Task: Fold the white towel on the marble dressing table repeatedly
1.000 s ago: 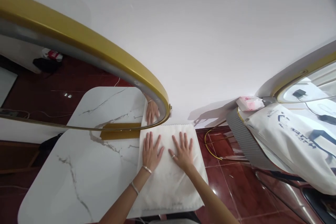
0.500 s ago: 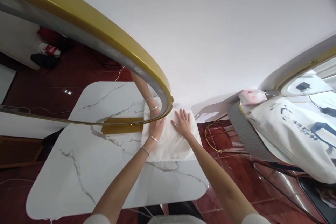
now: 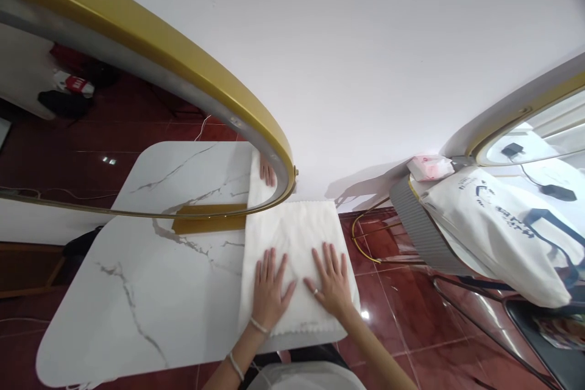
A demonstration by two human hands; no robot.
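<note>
A white cloth (image 3: 292, 231) lies spread on the right part of a white marble table (image 3: 150, 292), reaching from the wall to the near edge. My left hand (image 3: 269, 289) rests flat on the cloth's near half, fingers stretched and apart, bracelets on the wrist. My right hand (image 3: 333, 280) lies flat beside it to the right, fingers spread, a ring on one finger. Neither hand holds anything.
A gold-framed oval mirror (image 3: 192, 79) leans on the wall at the table's back and reflects the table and a hand. To the right stands a chair with a white printed bag (image 3: 498, 225), a pink packet (image 3: 427, 166) and a second mirror (image 3: 525, 128). Red tiled floor (image 3: 402, 317) lies below.
Both hands slid back from the cloth's far end toward me. The cloth, folded short half a second ago, now lies stretched to the table's near edge.
</note>
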